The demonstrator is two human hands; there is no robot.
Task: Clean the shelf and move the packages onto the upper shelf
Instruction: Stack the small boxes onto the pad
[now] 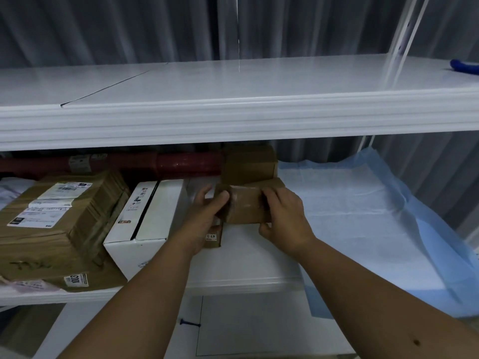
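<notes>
Both hands clamp the small brown package [245, 207] end to end, left hand [204, 216] and right hand [283, 220] equally close, its long axis running left-right on the lower shelf [246, 257], with the bare upper shelf [233, 81] directly overhead.

A grey curtain [129, 29], hung in vertical folds, is seen closing off the space behind the white shelving unit [233, 117]. A slanted white upright [404, 35] is noted at right (pierced with holes). Light is dim and cool. A pale floor [259, 327] is glimpsed below.
</notes>
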